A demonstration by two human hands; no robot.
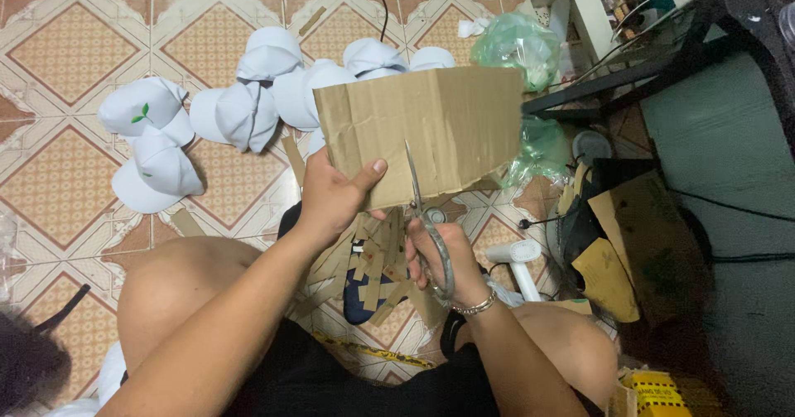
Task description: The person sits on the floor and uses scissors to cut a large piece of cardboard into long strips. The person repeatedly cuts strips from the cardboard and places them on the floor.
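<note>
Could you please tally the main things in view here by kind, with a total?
White caps: about 9
Cardboard sheet: 1
Scissors: 1
Green plastic bags: 2
Total: about 13; cut cardboard strips too jumbled to count.

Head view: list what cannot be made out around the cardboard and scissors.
- Cardboard sheet: its far face is turned away.
- Scissors: the handle loops are covered by the right hand.
- White caps: the rearmost ones are partly hidden behind the sheet.
- Left hand: its fingers are behind the sheet.
</note>
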